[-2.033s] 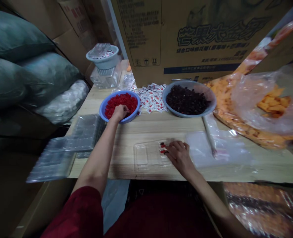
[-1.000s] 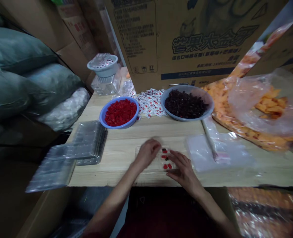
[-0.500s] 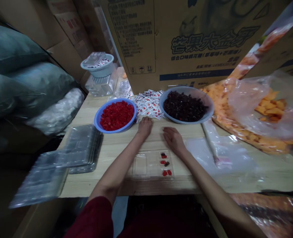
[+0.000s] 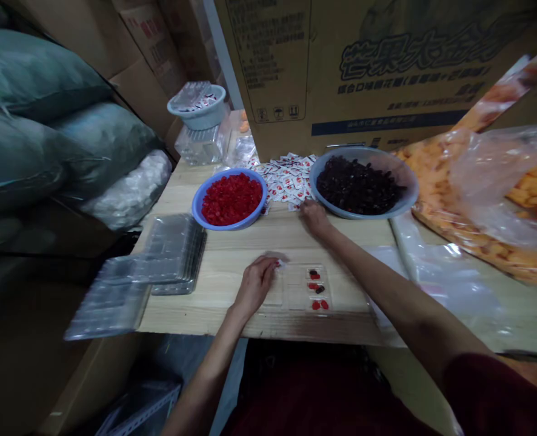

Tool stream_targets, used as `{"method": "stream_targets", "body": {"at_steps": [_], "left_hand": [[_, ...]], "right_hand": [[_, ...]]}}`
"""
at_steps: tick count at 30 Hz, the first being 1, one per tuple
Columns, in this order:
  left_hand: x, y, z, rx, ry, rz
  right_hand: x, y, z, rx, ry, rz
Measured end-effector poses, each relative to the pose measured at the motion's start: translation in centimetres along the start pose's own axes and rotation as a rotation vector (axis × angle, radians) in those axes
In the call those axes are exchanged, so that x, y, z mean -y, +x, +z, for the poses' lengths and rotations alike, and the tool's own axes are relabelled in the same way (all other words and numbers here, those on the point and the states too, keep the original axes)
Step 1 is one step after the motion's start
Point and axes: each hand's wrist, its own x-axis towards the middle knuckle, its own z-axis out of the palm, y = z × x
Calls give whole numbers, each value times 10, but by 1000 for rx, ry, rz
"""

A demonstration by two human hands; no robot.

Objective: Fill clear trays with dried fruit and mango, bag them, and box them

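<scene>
My left hand (image 4: 254, 283) is closed in a pinch on a small white sachet (image 4: 279, 263), at the upper left of a clear plastic tray (image 4: 296, 301). Red and black candies (image 4: 316, 288) sit in pairs in the small right-hand compartments of this tray. Farther back, my right hand (image 4: 316, 219) reaches the front edge of a pile of white-and-red sachets (image 4: 289, 178). Its fingers are curled together there, and what they pinch is hidden. That hand is just left of a bowl of black candies (image 4: 359, 186). A blue bowl of red candies (image 4: 232, 200) stands left of the pile.
Stacked clear trays (image 4: 173, 254) lie at the table's left edge. A small bowl (image 4: 200, 112) rests on clear boxes at the back left. A large carton (image 4: 286, 79) rises behind the pile. Orange-patterned bags (image 4: 468, 200) and clear plastic bags (image 4: 454, 284) are on the right.
My left hand has drawn back from the pile to the tray, bringing a sachet. My right hand has moved forward to the pile's edge. The view has shifted slightly.
</scene>
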Motion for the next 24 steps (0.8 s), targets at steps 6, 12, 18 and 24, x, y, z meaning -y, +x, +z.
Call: {"method": "stream_targets", "body": {"at_steps": [6,12,18,24], "left_hand": [[-15,13,12,208,137,79],[-12,22,25,67,211,144],[-38,12,25,53,-172,52],[-43,2,16,116,-329,-60]], "right_hand": [[5,-82,-16,-149,190,64],[22,-162,-42,-72,1111,400],[64,-189,-38,-27,1282,410],[83,-195,-20,8,1013,223]]}}
